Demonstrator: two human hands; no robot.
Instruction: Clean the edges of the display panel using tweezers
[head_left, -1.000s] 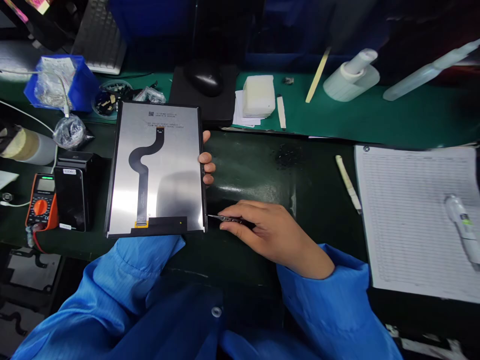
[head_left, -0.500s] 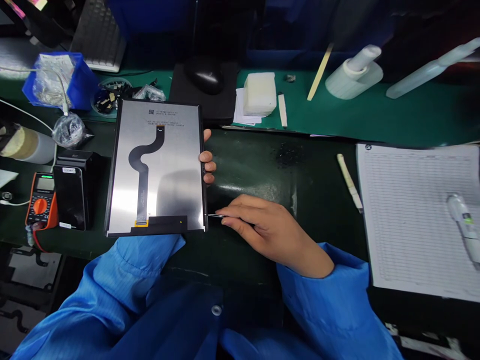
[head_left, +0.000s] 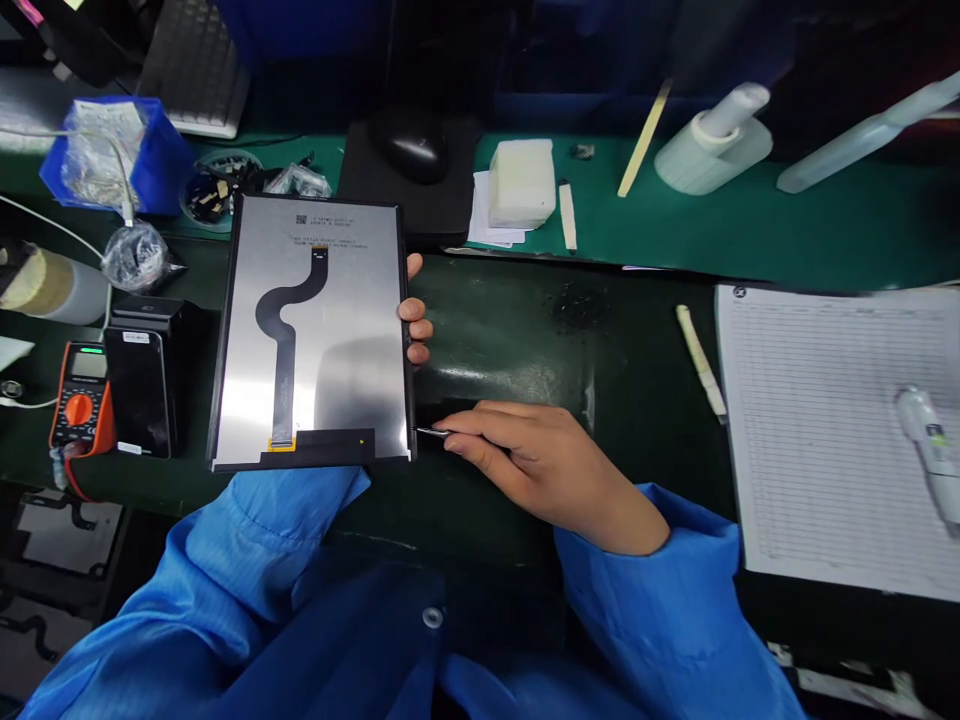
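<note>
"What is the right hand (head_left: 547, 475) doing?"

"Pinching tweezers (head_left: 433, 432). Their tip touches the screen (head_left: 315, 330)."

"And the left hand (head_left: 415, 320)?"

"Its fingers curl around that screen's edge, left of the middle, over the dark table (head_left: 510, 340)."

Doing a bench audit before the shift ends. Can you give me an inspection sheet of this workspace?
surface: dark green mat with a dark smudge; brighter green mat behind it
job's things: LCD panel, silver back up; fine tweezers, tip at its edge
clutter: multimeter, black phone, blue bin, foam block, log sheet under a marker
hands: left hand grips the panel from beneath; right hand holds the tweezers
cables: black flex cable on the panel; red multimeter lead; white cable
surroundings: keyboard, mouse; other people: nothing seen
</note>
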